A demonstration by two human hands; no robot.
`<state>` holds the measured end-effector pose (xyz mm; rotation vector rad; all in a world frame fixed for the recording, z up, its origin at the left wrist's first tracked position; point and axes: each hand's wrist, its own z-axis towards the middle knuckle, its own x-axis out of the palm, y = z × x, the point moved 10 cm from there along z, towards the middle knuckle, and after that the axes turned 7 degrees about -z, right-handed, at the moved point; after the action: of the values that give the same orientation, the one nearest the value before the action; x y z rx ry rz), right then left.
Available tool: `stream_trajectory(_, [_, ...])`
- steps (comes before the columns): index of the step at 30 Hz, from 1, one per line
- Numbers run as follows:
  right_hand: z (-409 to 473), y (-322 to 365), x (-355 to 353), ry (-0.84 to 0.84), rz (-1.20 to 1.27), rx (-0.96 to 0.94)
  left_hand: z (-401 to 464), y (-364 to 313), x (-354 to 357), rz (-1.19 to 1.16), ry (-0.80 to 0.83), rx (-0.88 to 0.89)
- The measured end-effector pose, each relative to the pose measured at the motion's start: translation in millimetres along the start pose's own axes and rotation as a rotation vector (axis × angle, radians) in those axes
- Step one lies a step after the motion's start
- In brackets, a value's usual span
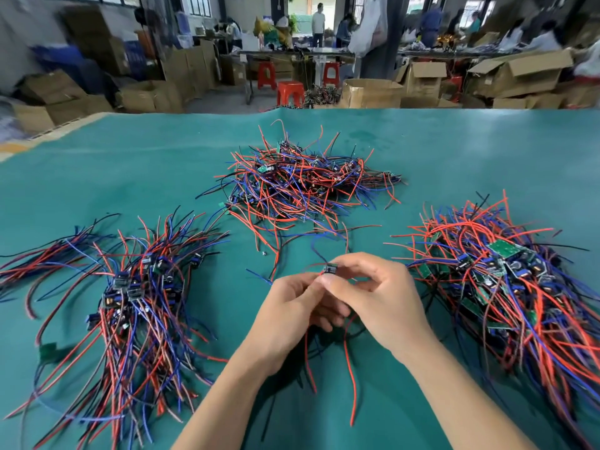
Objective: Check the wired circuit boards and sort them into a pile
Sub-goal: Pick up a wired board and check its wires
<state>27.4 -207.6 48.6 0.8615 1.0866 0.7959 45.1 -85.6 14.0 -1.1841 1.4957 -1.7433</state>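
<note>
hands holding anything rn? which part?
Yes: one small wired circuit board, pinched at the board body between the fingertips of the left hand and right hand. Its red and black leads hang below the hands.

— What is the surface?
— A table under a teal mat (130, 177), bare in wide patches.
— What lies on it?
— Three heaps of wired boards. The far pile (302, 186) sits beyond the fingertips (328, 280), loosely tangled. The left pile (136, 287) lies well off to the left of the fingers, wires fanned out. The right pile (506, 280) sits just beside the fingers on the right, green boards showing.
— Anything loose?
— A tiny dark bit (264, 253) just beyond the fingers, too small to identify.
</note>
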Motion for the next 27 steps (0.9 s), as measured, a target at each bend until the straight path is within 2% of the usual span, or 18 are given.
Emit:
stream_trajectory(5, [1.1, 5.8, -7.6, -0.013, 0.131, -0.036, -4.2, -2.8, 10.5, 0.006, 0.091, -0.041])
stream_trajectory(10, [4.7, -13.8, -37.1, -0.229, 0.535, 0.176, -10.5, -5.0, 23.3, -0.009, 0.182, -0.069])
stream_trajectory(13, [6.4, -17.5, -58.2, -0.357, 0.671, 0.235, -11.6, -3.6, 25.5, 0.035, 0.191, -0.083])
stream_trajectory(16, [6.1, 7.7, -85.4, -0.47, 0.645, 0.125, -13.5, -6.8, 25.8, 0.046, 0.194, -0.081])
stream_trajectory(19, [-0.7, 73.7, -102.1, -0.539, 0.417, -0.124, -13.5, -5.2, 25.5, 0.043, 0.206, -0.08])
stream_trajectory(21, [-2.3, 123.1, -89.0, -0.5, 0.399, -0.282, -10.3, -1.7, 23.5, 0.061, 0.186, -0.07])
stream_trajectory(23, [5.4, 158.8, -54.7, -0.398, 0.414, -0.336, -11.3, -3.8, 24.9, 0.074, 0.184, -0.059])
stream_trajectory(25, [18.3, 176.1, 0.8, -0.231, 0.383, -0.278, -13.2, -2.9, 21.9, 0.081, 0.169, -0.05])
stream_trajectory(27, [29.1, 178.5, 61.9, -0.062, 0.279, -0.186, -15.5, 1.4, 4.4, 0.142, 0.061, -0.056])
